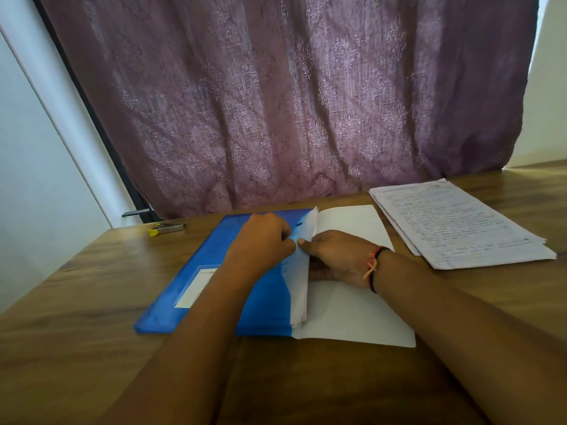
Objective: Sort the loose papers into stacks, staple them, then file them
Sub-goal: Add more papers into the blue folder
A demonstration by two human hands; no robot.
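Observation:
A blue plastic folder (196, 280) lies open on the wooden table, its label window facing up. White papers (352, 314) sit in its right half, their left edges bent up at the spine. My left hand (264, 240) is curled at the spine, pinching the raised paper edges. Beside it my right hand (334, 256) grips the same paper edges from the right, palm resting on the sheets. What the fingertips hold beneath the paper is hidden.
A stack of handwritten lined papers (454, 222) lies at the right of the table. A stapler with a yellow tip (167, 228) sits at the back left. A purple patterned curtain (276, 102) hangs behind the table (76, 348).

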